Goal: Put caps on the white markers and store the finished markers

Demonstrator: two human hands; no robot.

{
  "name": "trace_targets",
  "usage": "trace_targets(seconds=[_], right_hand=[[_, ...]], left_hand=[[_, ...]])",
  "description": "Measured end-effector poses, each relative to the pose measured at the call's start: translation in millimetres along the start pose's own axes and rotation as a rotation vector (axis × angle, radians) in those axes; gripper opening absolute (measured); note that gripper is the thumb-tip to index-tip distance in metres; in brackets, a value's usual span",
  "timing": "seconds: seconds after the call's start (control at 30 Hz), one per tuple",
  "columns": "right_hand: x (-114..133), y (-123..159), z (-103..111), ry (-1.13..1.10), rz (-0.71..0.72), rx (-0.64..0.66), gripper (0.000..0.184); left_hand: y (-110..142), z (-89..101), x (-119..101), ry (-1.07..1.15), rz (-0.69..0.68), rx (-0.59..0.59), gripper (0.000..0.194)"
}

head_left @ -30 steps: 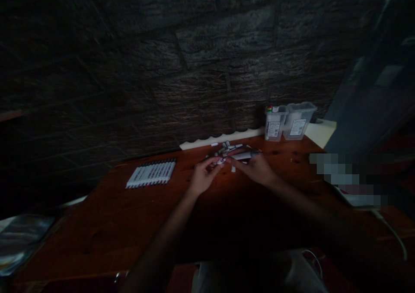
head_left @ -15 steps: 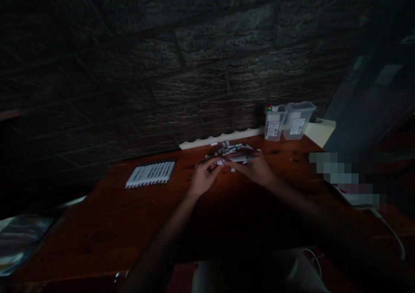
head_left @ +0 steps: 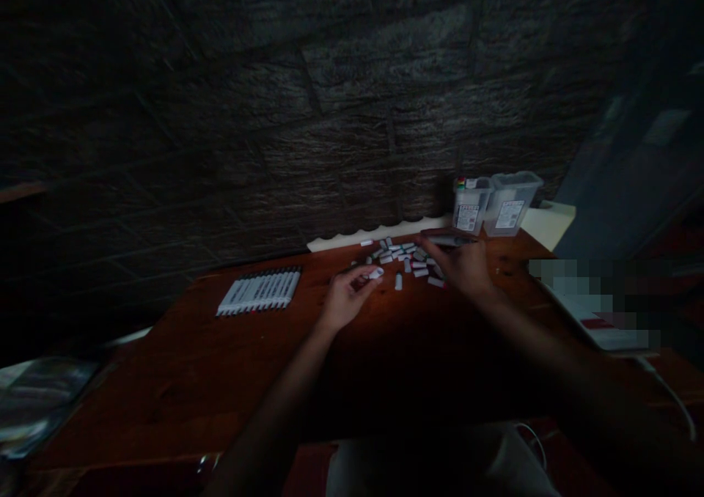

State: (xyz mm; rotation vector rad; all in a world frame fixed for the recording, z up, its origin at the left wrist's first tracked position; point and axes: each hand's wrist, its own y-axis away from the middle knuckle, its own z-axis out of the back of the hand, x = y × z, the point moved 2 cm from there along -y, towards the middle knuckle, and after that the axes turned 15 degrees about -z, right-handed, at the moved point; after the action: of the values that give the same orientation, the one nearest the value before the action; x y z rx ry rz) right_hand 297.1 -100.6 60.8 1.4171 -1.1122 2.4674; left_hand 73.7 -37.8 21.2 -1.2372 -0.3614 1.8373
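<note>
Between the thumb and fingers of my left hand [head_left: 347,296] is a small white marker cap [head_left: 376,273]. My right hand [head_left: 466,265], farther right and a little higher, grips a marker [head_left: 448,240] lying across its fingers, its dark end pointing right. Behind and between my hands lies a loose heap of marker caps [head_left: 400,252], white and grey with coloured ends. One cap [head_left: 399,281] sits apart at the front of the heap. Left of my hands, a row of white markers [head_left: 259,292] lies side by side on the wooden table [head_left: 220,380].
Two clear plastic containers [head_left: 509,207] with labels stand at the back right, one with small items inside. A white wavy-edged strip [head_left: 379,233] runs along the stone wall [head_left: 341,130]. A pale object [head_left: 599,328] and a white cable [head_left: 668,391] lie at the right edge.
My right hand has moved right and away from my left hand, carrying the marker. The cap stays in my left hand, and more of the cap heap now shows.
</note>
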Motion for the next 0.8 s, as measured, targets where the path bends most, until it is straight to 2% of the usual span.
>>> trace_targets(seconds=[0.1,0.27,0.4,0.8], right_hand=[[-6,-4,0,-0.016,-0.061,0.000,0.023],[-3,3,-11,-0.049,-0.003,0.084,0.020],[-5,3,-13,-0.082,-0.046,0.089,0.022],[-7,4,-17,-0.093,-0.091,0.133,0.024]], left_hand=[[1,0.4,1,0.032,0.020,-0.024,0.032],[-1,-1.9,-3,0.100,0.026,-0.026,0.031],[-3,-1.4,-8,0.156,0.034,-0.045,0.030],[-4,-0.8,-13,0.155,0.043,-0.029,0.028]])
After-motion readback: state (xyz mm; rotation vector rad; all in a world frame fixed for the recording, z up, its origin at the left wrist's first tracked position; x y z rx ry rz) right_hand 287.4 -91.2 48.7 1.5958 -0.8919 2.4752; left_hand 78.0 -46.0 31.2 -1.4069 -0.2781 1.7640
